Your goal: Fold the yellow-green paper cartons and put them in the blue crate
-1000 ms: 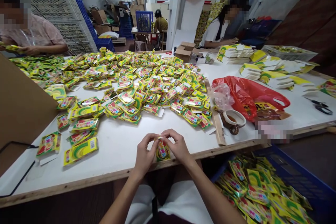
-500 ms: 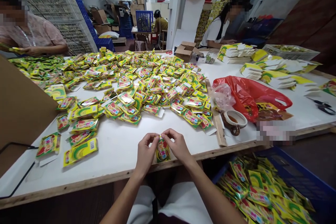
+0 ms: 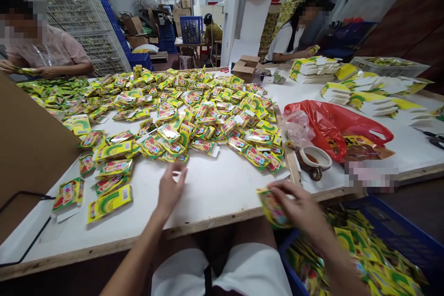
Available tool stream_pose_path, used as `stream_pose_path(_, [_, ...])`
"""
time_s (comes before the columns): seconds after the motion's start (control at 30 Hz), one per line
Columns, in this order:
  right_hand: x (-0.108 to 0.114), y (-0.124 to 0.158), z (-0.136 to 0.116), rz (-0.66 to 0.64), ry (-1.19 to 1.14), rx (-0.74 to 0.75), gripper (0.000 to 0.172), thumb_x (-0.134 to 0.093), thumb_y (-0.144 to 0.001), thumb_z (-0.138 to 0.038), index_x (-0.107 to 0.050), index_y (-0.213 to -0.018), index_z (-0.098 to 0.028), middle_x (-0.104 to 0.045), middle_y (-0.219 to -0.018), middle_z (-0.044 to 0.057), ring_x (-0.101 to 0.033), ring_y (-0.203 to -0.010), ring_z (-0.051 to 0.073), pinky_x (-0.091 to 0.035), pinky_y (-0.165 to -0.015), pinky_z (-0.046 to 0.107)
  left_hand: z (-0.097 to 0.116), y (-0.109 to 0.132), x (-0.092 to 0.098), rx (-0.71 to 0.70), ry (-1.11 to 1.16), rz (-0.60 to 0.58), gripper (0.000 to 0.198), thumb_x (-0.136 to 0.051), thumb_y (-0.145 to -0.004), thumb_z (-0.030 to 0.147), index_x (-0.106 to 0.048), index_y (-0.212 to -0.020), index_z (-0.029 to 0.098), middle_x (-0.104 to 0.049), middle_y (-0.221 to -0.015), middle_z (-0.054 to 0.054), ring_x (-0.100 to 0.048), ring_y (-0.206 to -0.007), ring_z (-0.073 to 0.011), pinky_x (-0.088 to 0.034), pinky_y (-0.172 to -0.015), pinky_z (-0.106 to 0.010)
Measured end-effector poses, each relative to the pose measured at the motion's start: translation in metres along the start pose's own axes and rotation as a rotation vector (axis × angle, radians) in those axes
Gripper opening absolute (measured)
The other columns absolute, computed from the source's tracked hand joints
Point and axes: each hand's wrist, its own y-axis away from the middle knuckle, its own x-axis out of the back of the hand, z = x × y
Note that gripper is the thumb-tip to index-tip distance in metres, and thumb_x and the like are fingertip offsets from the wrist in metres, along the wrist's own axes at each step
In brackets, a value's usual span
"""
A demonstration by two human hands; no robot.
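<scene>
In my right hand (image 3: 294, 201) is a small yellow-green cardboard box (image 3: 272, 210), pinched between thumb and fingers over the table's front edge. The box is blurred by motion. My left hand (image 3: 170, 187) hangs over the white tabletop at the near side of a heap of similar boxes (image 3: 204, 120); its thumb and fingers are apart and nothing shows in them. Below my right hand, a blue crate (image 3: 391, 222) holds many of the same boxes. A few more boxes (image 3: 110, 202) lie at the left of the table.
A wooden strip (image 3: 291, 162) divides the tabletop. Right of it are a brown cup (image 3: 315, 162) with liquid and a red plastic bag (image 3: 333, 125). A brown carton (image 3: 34, 143) stands at the left. Co-workers sit across the table at left (image 3: 52, 51) and right (image 3: 286, 39).
My hands have parted from the table's front middle. My right hand has carried the box right toward the crate; my left hand let go and moved left toward the heap.
</scene>
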Motion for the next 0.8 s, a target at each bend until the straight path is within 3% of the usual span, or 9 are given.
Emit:
stream_pose_path(0.1, [0.071,0.021,0.030,0.047,0.316,-0.106,0.031,-0.062,-0.070,-0.052,-0.071,-0.082,-0.025,-0.071,-0.090,0.008,-0.065,-0.084,0.030,-0.050,-0.077,0.041,-0.026,-0.046,0.012,0.080,-0.280,0.172,0.045,-0.053,-0.080,0.046,-0.052,-0.112,0.014,-0.063,-0.098,-0.012,-0.059,-0.093,-0.0268,-0.045,-0.084,-0.041])
stream_pose_path(0.17, [0.083,0.030,0.038,0.058,0.353,-0.130,0.035,-0.062,-0.069,-0.054,-0.071,-0.085,-0.025,-0.071,-0.092,0.009,-0.065,-0.086,0.031,-0.051,-0.078,0.042,-0.033,-0.074,0.008,0.114,-0.438,0.222,0.057,-0.055,-0.078,0.047,-0.047,-0.120,0.009,-0.060,-0.109,-0.018,-0.052,-0.107,-0.0335,-0.039,-0.092,-0.048])
stream_pose_path(0.23, [0.065,0.032,0.031,0.002,0.259,-0.125,0.035,-0.059,-0.074,-0.053,-0.069,-0.090,-0.024,-0.071,-0.096,0.009,-0.065,-0.089,0.029,-0.052,-0.079,0.040,-0.031,-0.092,-0.003,0.157,-0.535,0.239,0.069,-0.057,-0.076,0.048,-0.040,-0.128,0.007,-0.054,-0.120,-0.024,-0.045,-0.115,-0.0400,-0.034,-0.093,-0.054])
stream_pose_path(0.33, [0.012,0.026,0.002,-0.146,0.044,-0.057,0.029,-0.056,-0.080,-0.046,-0.068,-0.092,-0.023,-0.071,-0.096,0.008,-0.065,-0.090,0.027,-0.051,-0.081,0.036,-0.021,-0.098,-0.015,0.218,-0.542,0.201,0.075,-0.060,-0.073,0.047,-0.035,-0.132,0.008,-0.054,-0.121,-0.025,-0.045,-0.115,-0.0431,-0.032,-0.092,-0.059])
stream_pose_path(0.47, [-0.041,0.016,-0.030,-0.250,-0.133,0.012,0.021,-0.054,-0.084,-0.038,-0.066,-0.090,-0.022,-0.070,-0.092,0.006,-0.063,-0.090,0.024,-0.049,-0.081,0.034,-0.013,-0.066,-0.011,0.161,-0.405,0.219,0.058,-0.057,-0.077,0.040,-0.040,-0.128,0.018,-0.064,-0.101,-0.012,-0.055,-0.105,-0.0336,-0.035,-0.091,-0.053])
stream_pose_path(0.57, [-0.063,0.012,-0.037,-0.275,-0.213,0.008,0.018,-0.053,-0.086,-0.034,-0.066,-0.091,-0.022,-0.069,-0.090,0.004,-0.062,-0.088,0.022,-0.048,-0.076,0.031,-0.013,-0.030,-0.003,0.107,-0.211,0.211,0.046,-0.055,-0.080,0.036,-0.044,-0.124,0.023,-0.065,-0.094,-0.006,-0.061,-0.090,-0.0252,-0.044,-0.085,-0.044])
stream_pose_path(0.67, [-0.082,0.009,-0.038,-0.282,-0.271,0.021,0.016,-0.053,-0.086,-0.031,-0.066,-0.090,-0.022,-0.068,-0.087,0.003,-0.062,-0.084,0.020,-0.048,-0.074,0.029,-0.011,-0.008,0.004,0.082,0.059,0.166,0.047,-0.055,-0.081,0.032,-0.042,-0.125,0.024,-0.064,-0.097,-0.005,-0.063,-0.087,-0.0198,-0.049,-0.077,-0.034])
stream_pose_path(0.8, [-0.105,0.004,-0.044,-0.227,-0.341,0.063,0.016,-0.053,-0.087,-0.030,-0.065,-0.092,-0.021,-0.068,-0.088,0.004,-0.062,-0.085,0.020,-0.048,-0.078,0.031,0.005,0.005,0.011,0.134,0.276,0.333,0.053,-0.060,-0.078,0.027,-0.040,-0.127,0.024,-0.061,-0.089,-0.003,-0.062,-0.086,-0.0169,-0.050,-0.079,-0.030])
